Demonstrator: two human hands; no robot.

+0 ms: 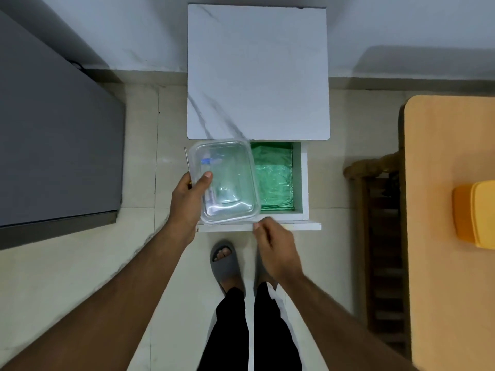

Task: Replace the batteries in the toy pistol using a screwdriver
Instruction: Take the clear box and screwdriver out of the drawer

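1. The view looks straight down from a person's head at a pale tiled floor (80, 263); two bare forearms reach up from the bottom of the frame
2. In the middle of the frame stands a small white cabinet with a marble-patterned top (257, 73), and its drawer (304, 183) is pulled out toward the person
3. The drawer is lined with crinkled green plastic (273, 178), visible in its right half
4. The left hand (187, 202), just left of center, grips a clear plastic container (227, 183) with its lid on, thumb pressed on the lid, holding it over the left half of the drawer
5. Inside the container lie blurred pale items, one with a blue part; what they are cannot be told
6. The same left hand also holds a thin screwdriver (187, 163), its metal shaft pointing toward the top of the frame along the container's left edge
7. The right hand (276, 247), just below center, has its fingers curled at the drawer's front edge; whether it grasps the edge cannot be told
8. A grey slipper (225, 266) and black trouser legs show at bottom center
9. A dark grey appliance (53, 129) fills the left side
10. At the right edge sits an orange table (442, 210) bearing a yellow box (476, 212)
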